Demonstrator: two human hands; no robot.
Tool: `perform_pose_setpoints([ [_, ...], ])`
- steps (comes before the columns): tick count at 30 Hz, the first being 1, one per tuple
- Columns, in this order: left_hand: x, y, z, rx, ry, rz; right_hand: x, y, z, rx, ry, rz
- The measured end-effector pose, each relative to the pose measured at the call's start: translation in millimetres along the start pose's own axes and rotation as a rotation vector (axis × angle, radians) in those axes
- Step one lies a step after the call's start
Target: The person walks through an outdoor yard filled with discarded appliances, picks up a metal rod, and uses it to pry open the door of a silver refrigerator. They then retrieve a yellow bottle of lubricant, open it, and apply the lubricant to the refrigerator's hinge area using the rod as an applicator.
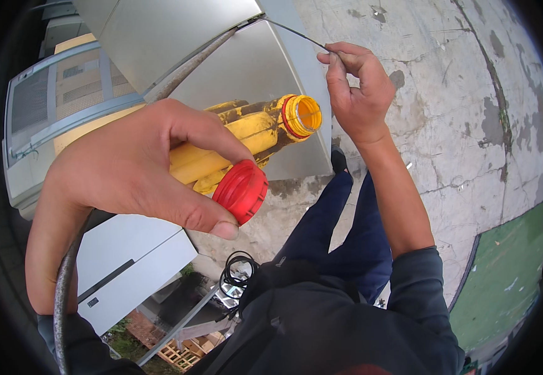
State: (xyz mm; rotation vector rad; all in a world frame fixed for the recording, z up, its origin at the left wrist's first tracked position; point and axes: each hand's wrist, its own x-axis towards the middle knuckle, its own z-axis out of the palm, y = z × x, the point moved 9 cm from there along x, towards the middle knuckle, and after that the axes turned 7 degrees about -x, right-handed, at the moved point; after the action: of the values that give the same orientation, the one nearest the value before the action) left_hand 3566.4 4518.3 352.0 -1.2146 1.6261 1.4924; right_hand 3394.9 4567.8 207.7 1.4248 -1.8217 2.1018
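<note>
Cap: red cap (241,190) removed, pinched in left hand (128,165) fingers, near yellow bottle (246,134) | Neck (301,116): open | Wire (296,34): thin, gripped between right hand (359,94) fingertips above neck | Insertion judged not yet done.

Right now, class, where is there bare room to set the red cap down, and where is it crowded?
Free: the cracked concrete floor right of the right hand, down to the green mat. Crowded: around the left hand, with the red cap, yellow container, grey hose and thin wire.
</note>
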Motion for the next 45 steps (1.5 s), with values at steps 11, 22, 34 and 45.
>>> perform_pose_setpoints([
  [11,2,6,1,0.058,-0.061,0.117,-1,11,-1,0.061,0.088,0.165],
  [22,1,3,0,0.050,-0.057,0.107,5,6,2,0.075,0.121,0.199],
  [34,0,4,-5,0.103,-0.033,0.016,3,24,-1,0.119,0.180,0.314],
  [45,1,6,-4,0.138,-0.056,0.069,-3,20,-6,0.141,0.212,0.344],
])
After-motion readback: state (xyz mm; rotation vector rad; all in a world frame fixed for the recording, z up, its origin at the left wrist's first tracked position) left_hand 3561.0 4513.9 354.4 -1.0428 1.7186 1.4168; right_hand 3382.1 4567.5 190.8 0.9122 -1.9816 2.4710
